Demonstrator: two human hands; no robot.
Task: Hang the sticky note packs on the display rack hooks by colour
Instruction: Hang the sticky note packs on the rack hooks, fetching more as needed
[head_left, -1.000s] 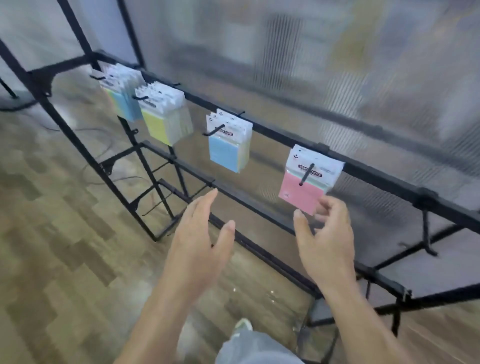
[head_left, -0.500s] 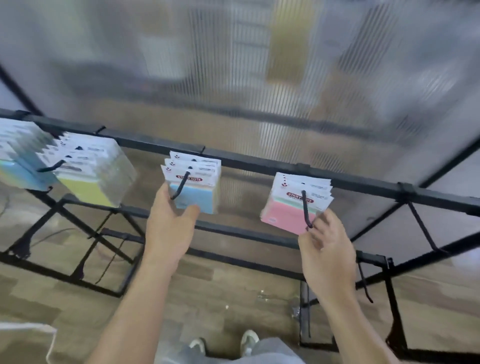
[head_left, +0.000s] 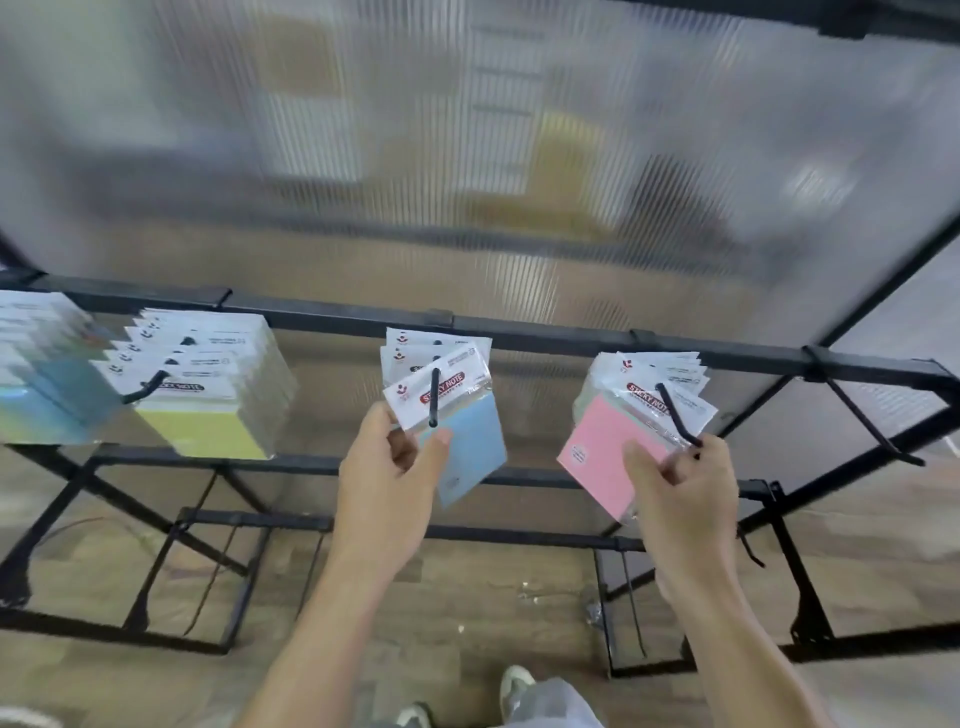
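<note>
LEFT GRIP (head_left: 387, 483): pinching the front pale-blue cellophane-wrapped sticky note pack (head_left: 470, 441), thumb on its face, fingers behind. A second ago hanging open and clear of the rack; half a second ago only arriving at the stack.
- Holding that pack tilted, its header card threaded on the black wire hook (head_left: 434, 397), with more blue packs stacking behind.

RIGHT GRIP (head_left: 680, 493): clamping thumb and fingers on the lower corner of the front pink cellophane-wrapped sticky note pack (head_left: 597, 447), right at the tip of the second black wire hook (head_left: 675, 415). Half a second ago only touching there.
- Keeping the pack askew, with further headers fanning behind; also showing a greenish edge there, colour too unclear to call.

RACK: black metal display rail (head_left: 545, 343), carrying yellow sticky note packs (head_left: 208, 410) and a blue-green batch (head_left: 41, 405) at left, and one bare black hook (head_left: 862, 415) at right. Standing in front of a ribbed translucent panel (head_left: 467, 156).

READING: now handling packs already sitting on colour-matched hooks, so probably squaring or seating rather than fetching. Hanging looking nearly done. Going on or coming off: cannot tell.
</note>
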